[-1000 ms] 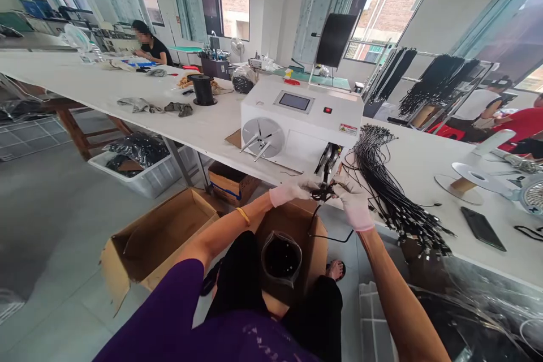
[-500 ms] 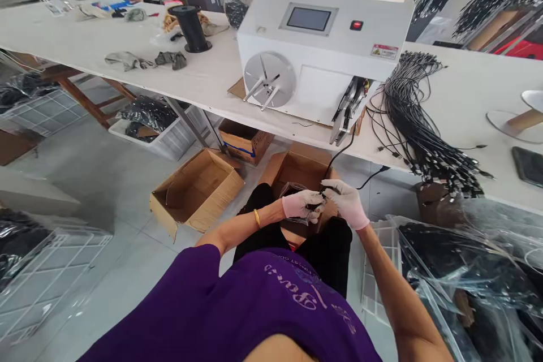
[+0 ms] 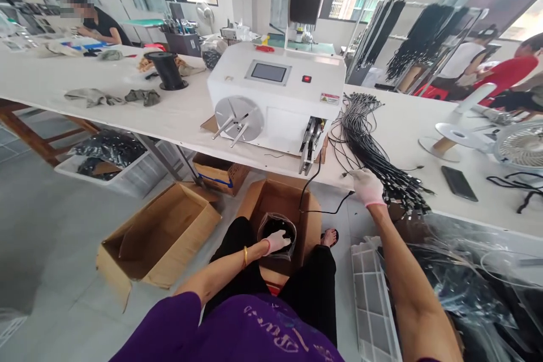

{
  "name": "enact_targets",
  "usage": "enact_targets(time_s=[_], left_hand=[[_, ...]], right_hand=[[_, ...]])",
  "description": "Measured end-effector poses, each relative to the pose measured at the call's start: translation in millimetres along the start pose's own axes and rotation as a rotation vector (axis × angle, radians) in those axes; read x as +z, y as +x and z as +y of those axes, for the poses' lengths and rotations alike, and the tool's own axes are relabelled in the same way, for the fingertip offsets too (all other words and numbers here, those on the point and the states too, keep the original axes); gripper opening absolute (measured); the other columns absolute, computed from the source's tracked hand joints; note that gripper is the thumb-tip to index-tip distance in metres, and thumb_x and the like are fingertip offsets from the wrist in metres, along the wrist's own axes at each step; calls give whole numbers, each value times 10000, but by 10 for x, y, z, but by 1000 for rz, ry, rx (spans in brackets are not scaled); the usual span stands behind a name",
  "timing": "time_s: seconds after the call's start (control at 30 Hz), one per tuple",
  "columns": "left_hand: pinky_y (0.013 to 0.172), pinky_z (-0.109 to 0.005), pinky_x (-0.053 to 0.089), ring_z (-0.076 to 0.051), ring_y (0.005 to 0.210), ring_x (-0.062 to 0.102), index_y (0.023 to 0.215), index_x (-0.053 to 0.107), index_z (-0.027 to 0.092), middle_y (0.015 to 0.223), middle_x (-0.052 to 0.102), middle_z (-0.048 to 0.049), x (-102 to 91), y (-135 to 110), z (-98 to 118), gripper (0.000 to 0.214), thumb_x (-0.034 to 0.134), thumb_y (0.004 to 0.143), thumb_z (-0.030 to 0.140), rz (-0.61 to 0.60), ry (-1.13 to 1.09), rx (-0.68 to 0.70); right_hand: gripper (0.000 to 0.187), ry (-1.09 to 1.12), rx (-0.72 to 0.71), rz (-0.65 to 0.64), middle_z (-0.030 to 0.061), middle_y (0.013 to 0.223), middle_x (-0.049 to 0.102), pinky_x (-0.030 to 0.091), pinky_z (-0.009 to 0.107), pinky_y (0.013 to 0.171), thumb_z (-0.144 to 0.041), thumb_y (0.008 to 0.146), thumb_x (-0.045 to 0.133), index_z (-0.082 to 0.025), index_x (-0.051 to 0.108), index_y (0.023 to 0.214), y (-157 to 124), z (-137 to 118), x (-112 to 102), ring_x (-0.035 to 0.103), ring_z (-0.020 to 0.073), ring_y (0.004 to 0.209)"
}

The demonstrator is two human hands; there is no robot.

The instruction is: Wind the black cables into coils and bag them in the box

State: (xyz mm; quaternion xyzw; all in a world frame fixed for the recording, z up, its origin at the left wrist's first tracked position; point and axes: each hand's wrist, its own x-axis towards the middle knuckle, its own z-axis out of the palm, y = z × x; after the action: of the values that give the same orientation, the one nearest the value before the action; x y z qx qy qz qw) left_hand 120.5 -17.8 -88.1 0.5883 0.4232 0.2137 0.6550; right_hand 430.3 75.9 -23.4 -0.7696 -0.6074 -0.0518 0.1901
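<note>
My left hand point(image 3: 278, 240), in a pale glove, rests at the mouth of a clear plastic bag point(image 3: 271, 223) of black coiled cables. Its fingers are stretched loosely over the rim and hold nothing I can see. The bag stands in an open cardboard box point(image 3: 309, 220) between my knees. My right hand point(image 3: 368, 186), also gloved, lies on the near end of a bundle of black cables point(image 3: 365, 136) at the table's front edge. Its fingers bend down into the cables and are hidden by the back of the hand. A white winding machine point(image 3: 275, 96) stands just left of the bundle.
An empty cardboard box point(image 3: 161, 237) sits on the floor to my left and a smaller one point(image 3: 220, 172) under the table. A phone point(image 3: 459, 182), a white spool point(image 3: 449, 136) and a fan point(image 3: 524, 147) lie to the right. Clear bags of cables point(image 3: 466, 283) fill the right floor. Other people work at the back.
My hands were together in front of me on a small black coil. They have parted: the left went down to the bag in the box, the right went up to the cable bundle.
</note>
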Motion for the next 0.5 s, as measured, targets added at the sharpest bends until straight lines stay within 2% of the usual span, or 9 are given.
enact_targets(time_s=[0.07, 0.13, 0.2, 0.27, 0.37, 0.43, 0.5], left_hand=[[869, -393, 510, -212, 1039, 576, 1177, 562, 170, 1201, 563, -77, 39, 39, 9, 350, 547, 893, 373, -5, 55, 9], [879, -386, 505, -201, 1031, 576, 1149, 581, 179, 1194, 571, -78, 73, 76, -9, 314, 528, 903, 366, -10, 109, 10], [922, -383, 483, -216, 1039, 574, 1086, 620, 181, 1141, 604, -72, 96, 103, -21, 265, 567, 875, 331, -4, 156, 8], [983, -378, 443, -237, 1070, 567, 1090, 632, 188, 1114, 627, -73, 112, 109, 27, 277, 602, 830, 281, 14, 261, 73], [1047, -370, 380, -245, 1152, 529, 1260, 548, 181, 1215, 591, -109, 145, 93, 286, 430, 540, 838, 264, 64, 514, 384], [1077, -381, 331, -261, 1221, 472, 1332, 481, 152, 1296, 536, -142, 174, 99, 542, 501, 510, 845, 262, 115, 637, 612], [1084, -417, 296, -296, 1257, 424, 1351, 450, 125, 1331, 501, -170, 198, 138, 759, 555, 536, 817, 248, 190, 682, 698]], right_hand=[[301, -125, -37, -93, 129, 1107, 625, 392, 340, 707, -189, 801, 509, -239, 739, 989, 305, 148, 5, 558, 231, 856], [245, -192, -79, -162, 151, 1068, 618, 378, 364, 720, -181, 755, 557, -210, 752, 901, 496, 249, 8, 529, 247, 860], [179, -195, -129, -187, 148, 1025, 627, 373, 379, 741, -200, 741, 580, -187, 743, 812, 586, 317, -26, 517, 246, 855], [168, -173, -205, -199, 117, 1009, 642, 372, 372, 779, -194, 756, 559, -188, 724, 784, 589, 351, -102, 521, 224, 849], [184, -131, -358, -260, 59, 921, 667, 370, 338, 850, -159, 785, 522, -198, 701, 772, 425, 262, -240, 542, 180, 824], [182, -95, -490, -321, 36, 857, 670, 369, 314, 880, -141, 796, 521, -203, 690, 767, 176, 65, -304, 558, 165, 827], [190, -59, -656, -368, 43, 858, 669, 378, 308, 872, -112, 798, 516, -196, 686, 801, -184, -230, -342, 568, 172, 860]])
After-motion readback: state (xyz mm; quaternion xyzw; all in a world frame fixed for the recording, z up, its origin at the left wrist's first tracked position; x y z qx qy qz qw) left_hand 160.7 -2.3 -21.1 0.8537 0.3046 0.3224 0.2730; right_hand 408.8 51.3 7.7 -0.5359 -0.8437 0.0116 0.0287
